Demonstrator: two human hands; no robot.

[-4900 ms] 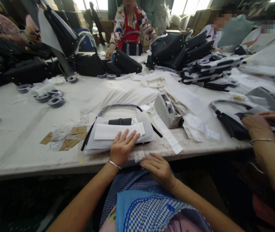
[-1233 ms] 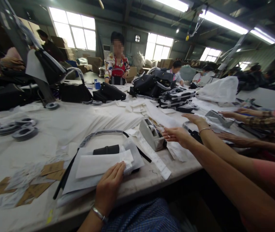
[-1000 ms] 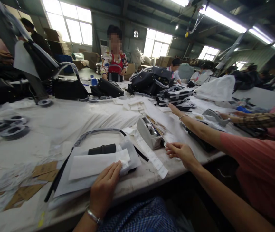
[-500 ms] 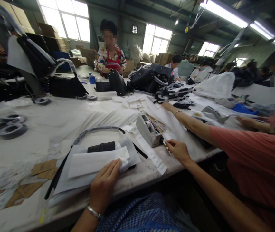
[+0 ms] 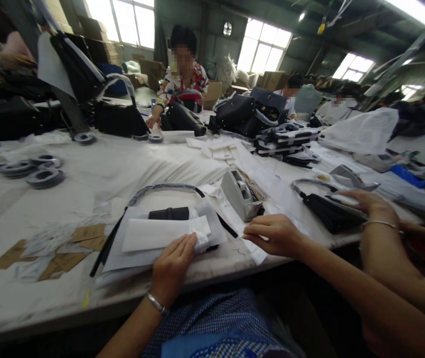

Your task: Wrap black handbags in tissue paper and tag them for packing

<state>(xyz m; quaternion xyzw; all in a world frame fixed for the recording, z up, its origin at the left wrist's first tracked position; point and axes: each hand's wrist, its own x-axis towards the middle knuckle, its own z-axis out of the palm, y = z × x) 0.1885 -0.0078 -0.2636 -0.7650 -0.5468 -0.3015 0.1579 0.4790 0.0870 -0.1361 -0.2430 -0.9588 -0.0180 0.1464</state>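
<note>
My left hand [image 5: 173, 263] lies flat, fingers stretched out, on a folded white paper [image 5: 153, 234]. Under that are a larger translucent sheet and a black handbag, mostly covered, whose wrapped handle [image 5: 160, 188] arches toward the back. A short black piece [image 5: 169, 213] shows at the paper's upper edge. My right hand [image 5: 274, 236] hovers just right of the bag, thumb and fingertips pinched together; whatever is between them is too small to see. Behind it stands a grey tape dispenser [image 5: 239, 199], with a white strip [image 5: 255, 252] on the table beside it.
Brown paper pieces and small white packets [image 5: 53, 248] lie at left, tape rolls [image 5: 44, 176] behind them. White sheets [image 5: 178, 171] fan out mid-table. At right a co-worker's hand [image 5: 365, 201] is over another black bag [image 5: 332, 214]. Black bags [image 5: 235, 117] are piled at the back.
My right hand has moved from the dispenser's front end left toward the bag, fingers still pinched. The co-worker's arm has drawn back, with a black bag now before it. My left hand stays on the paper.
</note>
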